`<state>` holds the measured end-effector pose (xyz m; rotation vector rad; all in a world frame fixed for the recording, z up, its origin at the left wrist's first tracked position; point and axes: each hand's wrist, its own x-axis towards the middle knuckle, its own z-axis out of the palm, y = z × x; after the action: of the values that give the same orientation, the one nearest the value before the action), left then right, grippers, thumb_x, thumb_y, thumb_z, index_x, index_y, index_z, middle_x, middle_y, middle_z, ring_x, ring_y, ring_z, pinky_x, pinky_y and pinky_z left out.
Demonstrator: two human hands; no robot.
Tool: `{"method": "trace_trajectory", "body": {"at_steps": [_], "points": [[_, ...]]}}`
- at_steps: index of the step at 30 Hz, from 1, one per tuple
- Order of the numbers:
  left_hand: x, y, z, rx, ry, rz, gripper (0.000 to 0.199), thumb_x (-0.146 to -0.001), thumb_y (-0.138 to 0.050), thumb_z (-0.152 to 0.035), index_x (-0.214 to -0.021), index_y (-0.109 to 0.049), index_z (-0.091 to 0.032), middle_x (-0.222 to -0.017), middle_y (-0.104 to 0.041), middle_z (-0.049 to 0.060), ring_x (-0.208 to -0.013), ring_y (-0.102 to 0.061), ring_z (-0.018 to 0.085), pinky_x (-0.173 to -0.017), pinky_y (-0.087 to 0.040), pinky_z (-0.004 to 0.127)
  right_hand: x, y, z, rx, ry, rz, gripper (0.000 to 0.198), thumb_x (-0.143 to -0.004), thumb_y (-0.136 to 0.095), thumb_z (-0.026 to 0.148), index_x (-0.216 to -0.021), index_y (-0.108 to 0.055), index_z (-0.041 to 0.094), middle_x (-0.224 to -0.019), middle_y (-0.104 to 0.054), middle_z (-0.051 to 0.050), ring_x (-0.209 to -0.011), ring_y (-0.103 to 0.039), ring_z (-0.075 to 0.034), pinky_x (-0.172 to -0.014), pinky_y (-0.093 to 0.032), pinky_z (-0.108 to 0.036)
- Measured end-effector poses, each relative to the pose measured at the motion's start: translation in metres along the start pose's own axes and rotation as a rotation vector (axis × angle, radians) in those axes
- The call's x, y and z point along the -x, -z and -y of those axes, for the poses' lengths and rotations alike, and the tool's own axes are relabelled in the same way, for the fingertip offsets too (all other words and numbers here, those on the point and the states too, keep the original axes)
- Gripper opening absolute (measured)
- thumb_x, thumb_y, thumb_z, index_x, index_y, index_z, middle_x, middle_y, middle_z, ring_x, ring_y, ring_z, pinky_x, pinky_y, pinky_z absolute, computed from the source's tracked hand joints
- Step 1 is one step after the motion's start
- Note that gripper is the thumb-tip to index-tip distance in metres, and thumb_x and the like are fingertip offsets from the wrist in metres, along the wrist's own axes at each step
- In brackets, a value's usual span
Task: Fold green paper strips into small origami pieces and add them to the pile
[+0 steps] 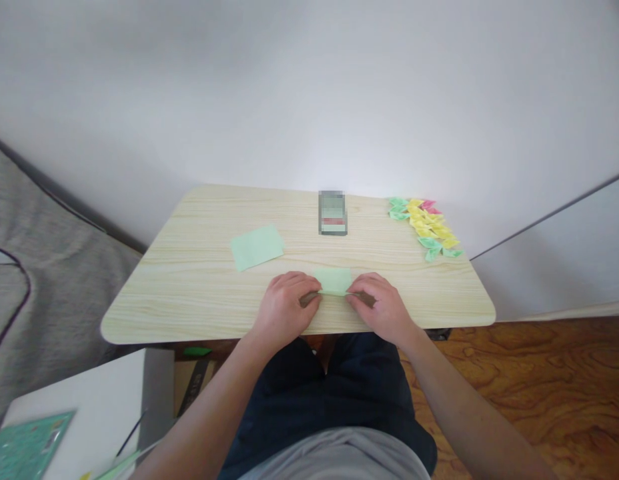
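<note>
A small light-green sheet of paper (334,280) lies near the front edge of the table, its near edge turned up in a narrow fold. My left hand (290,303) pinches the left end of that edge between thumb and fingers. At the opposite end, my right hand (379,303) grips the same edge in a like pinch. Farther left on the table rests a flat stack of green paper (258,247), apart from both hands.
Folded paper pieces (429,223) in green, yellow and pink cluster at the table's back right. A phone-like device (333,213), blurred out, lies at the back middle of the wooden table (189,293). Below left stands a white cabinet (89,393) with a teal packet (32,443) on it.
</note>
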<state>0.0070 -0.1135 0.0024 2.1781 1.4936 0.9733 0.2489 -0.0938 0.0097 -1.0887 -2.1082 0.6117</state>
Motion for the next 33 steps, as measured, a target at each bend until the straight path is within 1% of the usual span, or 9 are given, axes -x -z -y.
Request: {"method": "trace_trajectory", "body": {"at_steps": [2, 6, 9, 13, 15, 18, 20, 23, 33], "points": [[0.000, 0.001, 0.000, 0.011, 0.042, -0.006, 0.018, -0.084, -0.068, -0.021, -0.101, -0.072, -0.026, -0.107, -0.077, 0.004, -0.107, -0.068, 0.026, -0.102, -0.050, 0.045, -0.004, 0.000, -0.001, 0.015, -0.042, 0.000, 0.007, -0.094, -0.065, 0.025, -0.096, -0.071, 0.025, -0.097, -0.072, -0.006, -0.096, -0.065, -0.024, -0.090, -0.050, -0.041], [-0.003, 0.001, 0.000, 0.061, 0.184, -0.013, 0.059, -0.082, -0.071, -0.023, -0.137, -0.054, -0.028, -0.108, -0.078, 0.002, -0.115, -0.068, 0.027, -0.109, -0.045, 0.047, -0.018, -0.003, -0.003, 0.053, -0.160, 0.006, 0.010, -0.095, -0.063, 0.031, -0.098, -0.070, 0.025, -0.088, -0.069, -0.005, -0.084, -0.063, -0.022, -0.079, -0.048, -0.036], [-0.006, 0.001, 0.001, 0.098, 0.242, 0.008, 0.070, -0.081, -0.070, -0.021, -0.146, -0.043, -0.028, -0.106, -0.079, 0.001, -0.113, -0.070, 0.026, -0.108, -0.046, 0.046, -0.029, -0.007, -0.004, 0.086, -0.185, 0.018, 0.012, -0.097, -0.060, 0.032, -0.098, -0.068, 0.024, -0.081, -0.065, -0.002, -0.076, -0.060, -0.020, -0.073, -0.044, -0.034], [-0.009, 0.003, 0.002, 0.109, 0.242, 0.013, 0.074, -0.080, -0.071, -0.022, -0.147, -0.041, -0.027, -0.104, -0.078, 0.002, -0.110, -0.071, 0.026, -0.108, -0.046, 0.046, -0.038, -0.010, -0.003, 0.095, -0.159, 0.039, 0.010, -0.098, -0.058, 0.029, -0.095, -0.065, 0.023, -0.080, -0.065, -0.001, -0.074, -0.058, -0.019, -0.071, -0.041, -0.031], [-0.011, 0.006, 0.002, 0.074, 0.222, -0.008, 0.072, -0.080, -0.071, -0.024, -0.146, -0.042, -0.027, -0.111, -0.076, 0.003, -0.118, -0.066, 0.028, -0.110, -0.043, 0.046, -0.041, -0.009, -0.004, 0.105, -0.153, 0.057, 0.009, -0.097, -0.058, 0.028, -0.094, -0.065, 0.022, -0.082, -0.066, -0.002, -0.074, -0.058, -0.018, -0.071, -0.041, -0.031], [-0.013, 0.011, 0.003, -0.022, 0.176, -0.037, 0.059, -0.081, -0.066, -0.022, -0.138, -0.051, -0.028, -0.124, -0.072, 0.003, -0.130, -0.057, 0.028, -0.115, -0.038, 0.047, -0.044, -0.007, -0.004, 0.122, -0.144, 0.094, 0.008, -0.097, -0.059, 0.026, -0.094, -0.065, 0.022, -0.083, -0.068, -0.002, -0.074, -0.059, -0.017, -0.071, -0.041, -0.030], [-0.015, 0.014, 0.004, -0.060, 0.155, -0.020, 0.051, -0.082, -0.062, -0.021, -0.133, -0.055, -0.028, -0.126, -0.071, 0.002, -0.130, -0.057, 0.028, -0.116, -0.037, 0.047, -0.045, -0.006, -0.005, 0.131, -0.145, 0.110, 0.008, -0.097, -0.059, 0.024, -0.095, -0.066, 0.022, -0.084, -0.068, -0.001, -0.073, -0.059, -0.017, -0.070, -0.041, -0.029], [-0.016, 0.015, 0.006, -0.077, 0.149, 0.009, 0.052, -0.081, -0.061, -0.019, -0.132, -0.055, -0.029, -0.123, -0.073, 0.000, -0.128, -0.057, 0.027, -0.116, -0.036, 0.046, -0.048, -0.005, -0.005, 0.145, -0.153, 0.122, 0.007, -0.096, -0.060, 0.024, -0.095, -0.066, 0.022, -0.084, -0.069, -0.001, -0.073, -0.059, -0.016, -0.070, -0.041, -0.028], [-0.015, 0.011, 0.008, -0.083, 0.168, -0.008, 0.046, -0.082, -0.057, -0.014, -0.127, -0.058, -0.026, -0.128, -0.071, 0.001, -0.128, -0.057, 0.025, -0.116, -0.035, 0.046, -0.052, -0.011, -0.006, 0.275, -0.108, 0.119, 0.007, -0.096, -0.060, 0.023, -0.096, -0.067, 0.021, -0.088, -0.069, -0.003, -0.076, -0.060, -0.017, -0.071, -0.040, -0.030]]}}
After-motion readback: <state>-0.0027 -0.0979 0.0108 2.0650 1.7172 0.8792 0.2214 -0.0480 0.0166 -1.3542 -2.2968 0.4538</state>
